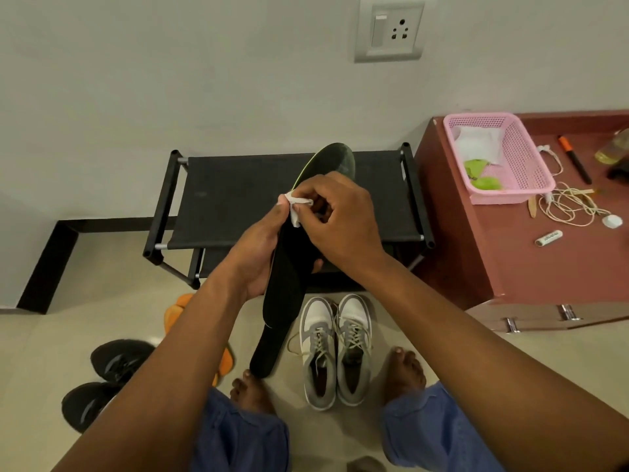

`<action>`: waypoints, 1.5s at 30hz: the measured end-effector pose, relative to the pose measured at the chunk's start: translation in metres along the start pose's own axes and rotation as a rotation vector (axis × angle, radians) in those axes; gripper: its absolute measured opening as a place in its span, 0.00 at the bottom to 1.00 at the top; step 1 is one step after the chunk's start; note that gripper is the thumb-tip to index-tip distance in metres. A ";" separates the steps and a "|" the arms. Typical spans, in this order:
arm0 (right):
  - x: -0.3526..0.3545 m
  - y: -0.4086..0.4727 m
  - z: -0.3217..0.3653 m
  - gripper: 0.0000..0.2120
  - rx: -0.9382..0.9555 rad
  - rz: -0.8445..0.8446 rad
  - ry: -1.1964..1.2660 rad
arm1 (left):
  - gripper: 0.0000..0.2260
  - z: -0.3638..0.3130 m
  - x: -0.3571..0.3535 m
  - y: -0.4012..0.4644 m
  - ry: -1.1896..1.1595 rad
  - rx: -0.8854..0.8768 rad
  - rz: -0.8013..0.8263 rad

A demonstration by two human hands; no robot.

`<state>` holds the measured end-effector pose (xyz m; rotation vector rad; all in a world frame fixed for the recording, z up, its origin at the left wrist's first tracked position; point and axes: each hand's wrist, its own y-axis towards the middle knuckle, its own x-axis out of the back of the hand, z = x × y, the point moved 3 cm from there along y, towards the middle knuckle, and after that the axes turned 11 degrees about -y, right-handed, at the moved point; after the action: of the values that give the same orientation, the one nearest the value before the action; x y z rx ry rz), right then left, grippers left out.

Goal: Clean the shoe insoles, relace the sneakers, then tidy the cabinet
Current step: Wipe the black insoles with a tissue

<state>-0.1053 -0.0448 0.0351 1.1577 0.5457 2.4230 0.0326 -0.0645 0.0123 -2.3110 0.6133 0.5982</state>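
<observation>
From the head view, our left hand [258, 253] grips the black insoles [289, 267] upright above the floor, over the shoe rack's [238, 195] front edge, steadying them. Our right hand [340, 223] pinches a white wipe [296, 207] against the upper insole to scrub it. The grey sneakers [335, 349] wait on the floor below.

The black fabric top of the low shoe rack [238, 199] lies bare. On the floor before it crowd grey-and-white sneakers [335, 349], black shoes [115, 362] and orange sandals [177, 311]. The reddish counter [510, 260] carries a pink plastic basket [517, 158] and tangled white cord [568, 202].
</observation>
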 end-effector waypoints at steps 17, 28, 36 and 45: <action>0.022 0.011 -0.058 0.04 -0.383 -0.212 -0.087 | 0.25 0.004 -0.003 -0.003 0.188 0.075 0.103; 0.017 0.003 -0.057 0.04 -0.380 -0.116 -0.152 | 0.25 -0.007 0.002 -0.010 0.031 0.050 0.123; -0.004 -0.009 -0.027 0.06 -0.226 0.008 -0.089 | 0.27 -0.013 0.013 -0.006 -0.007 0.016 0.024; -0.009 -0.011 -0.018 0.05 -0.174 0.041 -0.102 | 0.27 -0.014 0.010 -0.007 0.008 -0.001 0.016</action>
<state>-0.1123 -0.0436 0.0132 1.2205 0.2766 2.3753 0.0484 -0.0720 0.0193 -2.3125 0.6359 0.5973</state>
